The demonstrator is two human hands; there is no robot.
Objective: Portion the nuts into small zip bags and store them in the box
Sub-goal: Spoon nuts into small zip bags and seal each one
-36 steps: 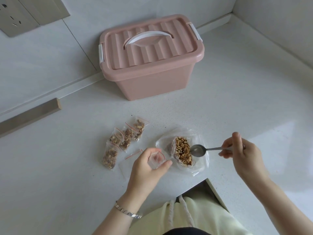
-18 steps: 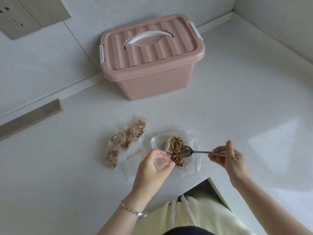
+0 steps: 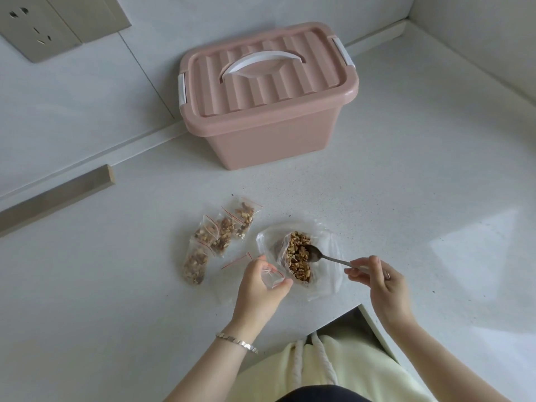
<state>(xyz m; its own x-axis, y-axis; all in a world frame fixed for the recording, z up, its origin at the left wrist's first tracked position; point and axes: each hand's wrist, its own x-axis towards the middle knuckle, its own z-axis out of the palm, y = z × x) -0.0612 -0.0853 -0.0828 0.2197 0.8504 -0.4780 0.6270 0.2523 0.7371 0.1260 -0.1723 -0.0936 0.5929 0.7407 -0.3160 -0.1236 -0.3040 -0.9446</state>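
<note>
A large clear bag (image 3: 324, 274) lies open on the white counter with a heap of nuts (image 3: 297, 256) inside. My right hand (image 3: 380, 282) grips a metal spoon (image 3: 317, 255) by its handle, and the bowl rests on the nuts. My left hand (image 3: 259, 285) holds a small empty zip bag (image 3: 271, 277) open beside the big bag's left edge. Several filled small zip bags (image 3: 217, 236) lie to the left. The pink box (image 3: 266, 94) stands at the back with its lid closed.
An empty zip bag with a red strip (image 3: 236, 261) lies flat near my left hand. The counter's front edge has a cut-out corner (image 3: 361, 306) by my right wrist. Walls close off the back and the right. A wall socket (image 3: 32, 30) is at top left.
The spoon has moved left from above the big bag's right side into the nuts. My left hand has brought the small bag closer to the big bag.
</note>
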